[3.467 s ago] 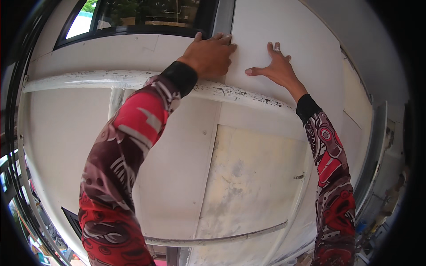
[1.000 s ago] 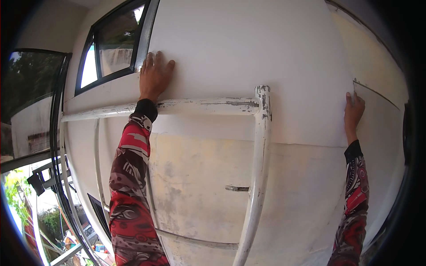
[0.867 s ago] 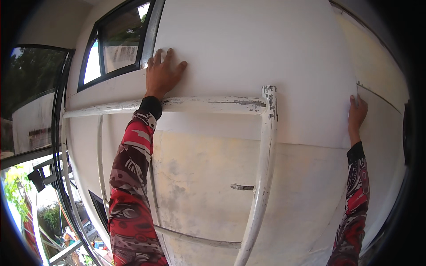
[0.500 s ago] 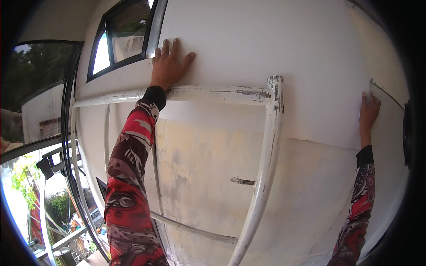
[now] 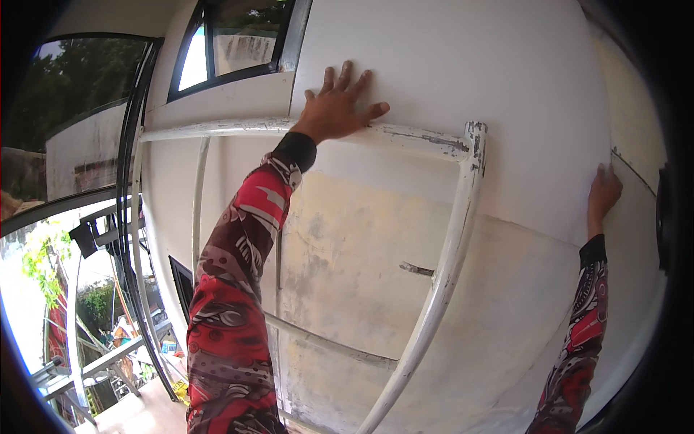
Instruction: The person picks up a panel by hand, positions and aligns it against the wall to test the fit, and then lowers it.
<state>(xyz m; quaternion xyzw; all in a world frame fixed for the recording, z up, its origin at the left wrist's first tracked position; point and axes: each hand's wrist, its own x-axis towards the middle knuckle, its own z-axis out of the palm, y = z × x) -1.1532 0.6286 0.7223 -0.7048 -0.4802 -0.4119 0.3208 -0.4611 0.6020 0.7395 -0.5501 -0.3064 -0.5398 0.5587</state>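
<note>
A large white panel (image 5: 448, 65) lies against the wall ahead of me, its lower edge slanting down to the right. My left hand (image 5: 338, 108) is open, fingers spread flat on the panel near its left side, just above a scaffold's top bar. Far to the right, my right hand (image 5: 604, 195) is closed at the panel's right edge, near its lower corner; the edge seems to sit between thumb and fingers. The white scaffold frame (image 5: 454, 246), its paint chipped, stands between me and the wall, and my left arm reaches over it.
Left of the panel is a black-framed window (image 5: 246, 47). Dark glazing (image 5: 79, 130) and black cables (image 5: 129, 195) stand farther left. Beneath the panel is stained, yellowish wall (image 5: 347, 253). At lower left, metal bars (image 5: 108, 365) and plants (image 5: 47, 260) show outside.
My left hand has slid rightward along the panel, away from the window, with its fingers spread wider. My right hand stays at the panel's right edge. The view has shifted slightly.
</note>
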